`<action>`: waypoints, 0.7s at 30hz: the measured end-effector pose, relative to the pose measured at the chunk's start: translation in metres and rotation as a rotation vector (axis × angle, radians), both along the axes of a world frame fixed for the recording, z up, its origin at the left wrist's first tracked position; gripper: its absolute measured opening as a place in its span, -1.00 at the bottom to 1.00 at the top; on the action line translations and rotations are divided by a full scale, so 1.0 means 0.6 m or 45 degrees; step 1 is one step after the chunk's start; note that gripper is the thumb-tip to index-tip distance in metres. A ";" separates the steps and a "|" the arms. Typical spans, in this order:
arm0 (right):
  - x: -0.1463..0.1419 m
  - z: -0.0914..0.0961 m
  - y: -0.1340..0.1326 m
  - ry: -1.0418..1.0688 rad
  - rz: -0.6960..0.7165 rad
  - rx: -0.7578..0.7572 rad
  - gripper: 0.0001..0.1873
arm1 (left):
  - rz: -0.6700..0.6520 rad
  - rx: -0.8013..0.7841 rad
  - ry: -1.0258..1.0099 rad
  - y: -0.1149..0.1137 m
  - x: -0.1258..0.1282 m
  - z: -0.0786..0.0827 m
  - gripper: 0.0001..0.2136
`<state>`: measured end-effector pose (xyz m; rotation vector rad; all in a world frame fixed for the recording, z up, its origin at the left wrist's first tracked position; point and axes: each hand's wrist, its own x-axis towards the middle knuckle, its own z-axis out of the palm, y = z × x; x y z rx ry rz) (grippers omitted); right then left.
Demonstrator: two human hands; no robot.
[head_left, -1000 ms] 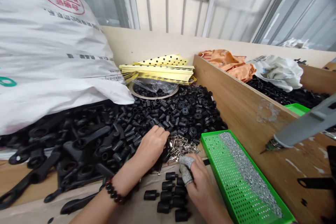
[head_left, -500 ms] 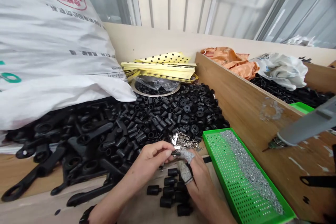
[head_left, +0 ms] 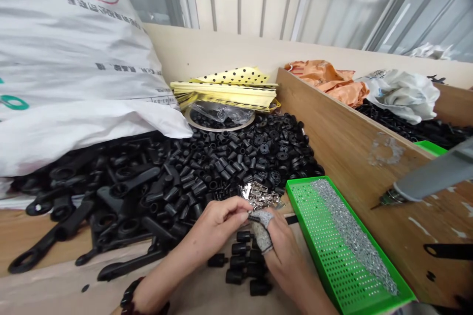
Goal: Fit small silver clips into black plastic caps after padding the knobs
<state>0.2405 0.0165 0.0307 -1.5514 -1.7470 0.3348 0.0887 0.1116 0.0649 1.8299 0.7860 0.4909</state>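
My left hand (head_left: 223, 221) and my right hand (head_left: 283, 243) meet over the near middle of the bench, fingertips pinched together. Between them is a small black part, now nearly all covered by the fingers. Grey fabric finger covers (head_left: 261, 236) sit on my right thumb and index finger. Just beyond the fingertips lies a small heap of shiny metal clips (head_left: 260, 196). Below the hands, several black cylindrical plastic pieces with narrow stems (head_left: 236, 262) lie in loose rows.
A green perforated tray (head_left: 314, 251) with small silver metal pieces stands at right. Beyond it hangs a grey power screwdriver (head_left: 424, 177) by a wooden divider (head_left: 332, 113). Black plastic parts (head_left: 207, 172) pile up behind; a white sack (head_left: 81, 74) bulges at left.
My fingertips have drawn closer together, covering the black part that showed between them before. My right fingers have curled in. The view has shifted slightly.
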 end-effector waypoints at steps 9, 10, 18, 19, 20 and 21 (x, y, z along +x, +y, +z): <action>0.013 0.003 -0.001 -0.005 -0.023 -0.010 -0.77 | -0.073 0.359 0.213 0.014 0.001 -0.003 -0.84; 0.016 0.001 -0.001 0.021 -0.052 0.002 -0.77 | -0.058 0.506 0.278 0.014 0.001 -0.007 -0.86; 0.020 -0.001 -0.005 0.115 -0.073 -0.092 -0.82 | -0.091 1.149 0.762 0.006 0.018 -0.045 -0.81; 0.018 0.001 -0.006 0.114 -0.069 -0.101 -0.82 | -0.083 1.140 0.745 0.007 0.017 -0.045 -0.81; 0.017 0.003 -0.006 0.114 -0.065 -0.107 -0.82 | -0.074 1.137 0.730 0.008 0.015 -0.044 -0.81; 0.016 0.005 -0.007 0.118 -0.066 -0.109 -0.82 | -0.062 1.114 0.693 0.009 0.011 -0.041 -0.82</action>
